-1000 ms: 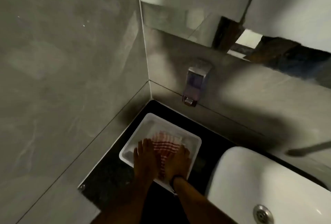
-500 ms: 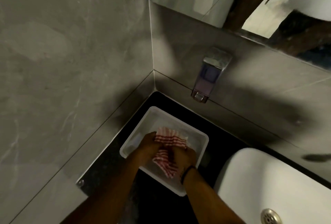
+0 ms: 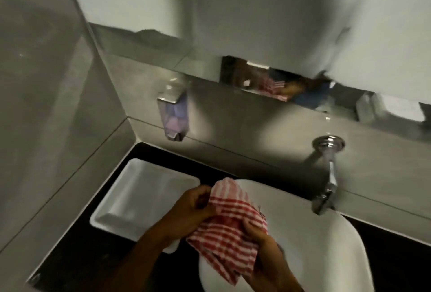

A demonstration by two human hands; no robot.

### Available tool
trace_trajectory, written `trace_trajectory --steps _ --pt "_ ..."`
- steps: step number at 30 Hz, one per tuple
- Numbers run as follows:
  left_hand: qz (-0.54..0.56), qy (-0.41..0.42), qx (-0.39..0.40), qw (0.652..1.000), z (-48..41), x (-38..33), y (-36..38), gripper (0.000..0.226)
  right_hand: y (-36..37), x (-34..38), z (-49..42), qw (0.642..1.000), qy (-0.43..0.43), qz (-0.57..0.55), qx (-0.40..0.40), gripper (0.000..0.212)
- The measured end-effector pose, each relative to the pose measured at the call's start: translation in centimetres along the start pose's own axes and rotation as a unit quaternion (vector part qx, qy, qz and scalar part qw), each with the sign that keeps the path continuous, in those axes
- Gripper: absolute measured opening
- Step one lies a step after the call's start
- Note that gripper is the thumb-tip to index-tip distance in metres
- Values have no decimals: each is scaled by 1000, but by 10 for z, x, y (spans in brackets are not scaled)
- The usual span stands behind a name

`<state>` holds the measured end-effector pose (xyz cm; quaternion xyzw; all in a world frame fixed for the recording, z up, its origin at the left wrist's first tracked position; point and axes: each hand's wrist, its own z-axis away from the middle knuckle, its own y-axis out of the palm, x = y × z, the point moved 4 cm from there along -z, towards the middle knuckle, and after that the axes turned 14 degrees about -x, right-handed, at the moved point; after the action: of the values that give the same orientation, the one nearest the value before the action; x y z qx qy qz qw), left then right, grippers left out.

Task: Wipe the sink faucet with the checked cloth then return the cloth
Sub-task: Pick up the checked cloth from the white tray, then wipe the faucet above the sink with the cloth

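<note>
I have the checked cloth (image 3: 229, 228) bunched between both hands over the left rim of the sink (image 3: 326, 252), my left hand (image 3: 191, 210) pinching its upper edge and my right hand (image 3: 263, 242) closed on its lower fold, clear of the white tray (image 3: 140, 198) at the counter's back-left corner. I judge this the carry toward the faucet (image 3: 327, 175), which juts from the back wall and is not yet touched. Next I need to bring the cloth up and right and wrap it around the spout.

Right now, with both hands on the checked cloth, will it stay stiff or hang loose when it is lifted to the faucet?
Probably loose: the checked cloth bunches and folds between the left hand and the right hand, and its lower corner droops. It looks light. It may drag over the sink rim unless gathered.
</note>
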<state>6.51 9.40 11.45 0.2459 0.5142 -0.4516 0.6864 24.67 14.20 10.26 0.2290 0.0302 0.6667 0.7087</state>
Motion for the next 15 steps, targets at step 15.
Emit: trace_trajectory --steps 15 --pt "-493 290 -87 816 -20 97 114 102 -123 197 149 781 -560 -91 -260 37"
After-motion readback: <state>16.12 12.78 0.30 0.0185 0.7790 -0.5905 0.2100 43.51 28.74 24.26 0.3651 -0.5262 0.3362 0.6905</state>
